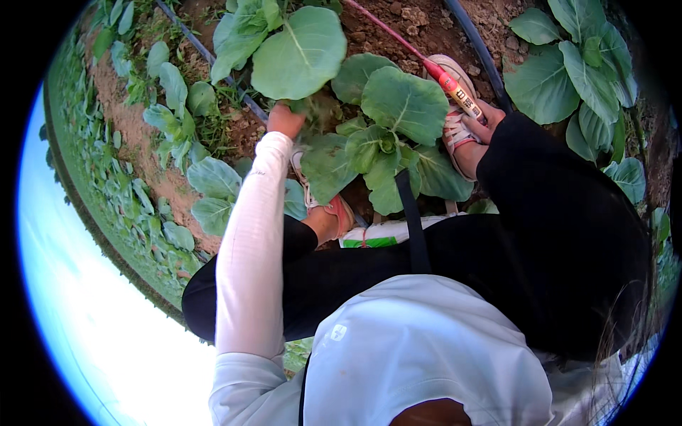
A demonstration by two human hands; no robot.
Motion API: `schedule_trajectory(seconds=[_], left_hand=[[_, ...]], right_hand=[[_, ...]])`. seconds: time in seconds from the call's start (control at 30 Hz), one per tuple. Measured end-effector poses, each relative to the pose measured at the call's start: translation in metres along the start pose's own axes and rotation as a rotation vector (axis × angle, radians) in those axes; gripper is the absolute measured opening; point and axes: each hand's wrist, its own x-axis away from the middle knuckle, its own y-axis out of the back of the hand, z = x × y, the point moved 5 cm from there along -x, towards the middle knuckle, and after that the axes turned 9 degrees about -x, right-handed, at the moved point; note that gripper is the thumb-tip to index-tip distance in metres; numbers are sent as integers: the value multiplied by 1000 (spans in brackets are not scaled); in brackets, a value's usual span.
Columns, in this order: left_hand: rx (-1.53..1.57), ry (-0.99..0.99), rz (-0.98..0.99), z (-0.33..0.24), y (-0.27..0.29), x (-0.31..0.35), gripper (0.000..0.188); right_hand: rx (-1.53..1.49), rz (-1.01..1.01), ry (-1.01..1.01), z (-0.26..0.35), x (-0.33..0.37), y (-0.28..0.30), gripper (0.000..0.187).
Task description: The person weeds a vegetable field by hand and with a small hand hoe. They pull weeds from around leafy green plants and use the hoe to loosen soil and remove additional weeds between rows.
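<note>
Gripping red, yellow-labelled rod-shaped handle w/ R hand, fingers closed. L hand curled nr broad, rounded green leaf; can't tell if holding anything.

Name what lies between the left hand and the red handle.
In the head view, mainly broad green leaves, with blurred greenery right beside the left hand.
</note>
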Motion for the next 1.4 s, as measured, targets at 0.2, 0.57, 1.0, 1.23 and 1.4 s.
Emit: schedule_trajectory(seconds=[0.2,0.57,1.0,1.23,1.4], left_hand=[[196,275,-131,-27,14,22,58],[479,107,-486,24,19,-3,37],[629,319,-661,56,4,13,54],[37,179,-443,-31,103,40,37],[256,-230,-394,-147,85,56,33]], right_hand=[[482,60,-234,31,0,7,35],[891,470,237,231,-60,51,26],[774,599,566,162,-92,-106,23],[1055,957,589,150,6,-111,11],[788,946,512,148,-7,-117,19]])
